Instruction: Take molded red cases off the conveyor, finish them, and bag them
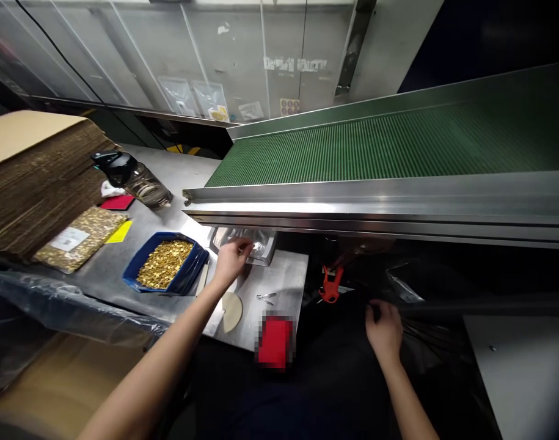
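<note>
My left hand [233,261] is at the front edge of a grey tray [266,258] holding clear plastic bags [259,239]. Its fingers are pinched together; whatever is between them is too small to make out. A notched beige disc [232,311] and a small metal tool [266,298] lie on the table just below it. To its left stands a blue bin [135,264] of small gold-coloured pieces [164,264]. Over the dark area at the right, my right hand [384,327] has curled fingers, and anything inside them is hidden. An orange-red tool [331,284] is to its left.
A green conveyor belt [334,150] with a metal side rail [352,198] runs above the tray. Stacked cardboard [41,183], a bottle [144,183] and a filled bag [93,229] are at the left. A red, blurred item [275,342] is at the table's front edge.
</note>
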Demonstrator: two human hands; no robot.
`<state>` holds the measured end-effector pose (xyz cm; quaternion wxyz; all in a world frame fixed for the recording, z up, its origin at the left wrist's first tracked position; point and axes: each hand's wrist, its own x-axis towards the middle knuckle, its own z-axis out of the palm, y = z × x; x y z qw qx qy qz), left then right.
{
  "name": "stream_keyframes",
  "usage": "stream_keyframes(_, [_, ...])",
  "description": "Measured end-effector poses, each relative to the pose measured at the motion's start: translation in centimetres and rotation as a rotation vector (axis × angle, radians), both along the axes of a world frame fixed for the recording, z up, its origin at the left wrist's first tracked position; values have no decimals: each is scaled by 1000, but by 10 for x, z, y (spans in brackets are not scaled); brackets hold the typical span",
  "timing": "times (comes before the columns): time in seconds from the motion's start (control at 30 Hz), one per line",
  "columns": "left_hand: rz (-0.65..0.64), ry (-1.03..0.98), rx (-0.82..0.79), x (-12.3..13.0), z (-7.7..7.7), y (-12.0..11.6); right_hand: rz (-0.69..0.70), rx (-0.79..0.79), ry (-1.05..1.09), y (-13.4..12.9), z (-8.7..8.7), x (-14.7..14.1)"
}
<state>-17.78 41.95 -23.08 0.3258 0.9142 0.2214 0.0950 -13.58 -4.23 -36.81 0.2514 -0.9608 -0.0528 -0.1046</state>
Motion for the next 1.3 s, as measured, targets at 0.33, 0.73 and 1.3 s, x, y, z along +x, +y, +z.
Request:
stream_keyframes(0.33, [-109, 193, -38, 52, -13, 45, -21, 80, -14, -8, -4, -5])
stream_keyframes(0.73, [-74, -171, -342, -13, 30, -13, 10, 265, -21, 42, 60, -16])
stream_keyframes(1.3, [78, -168, -1103, -76, 18, -145, 426, 829, 679, 166, 178, -46])
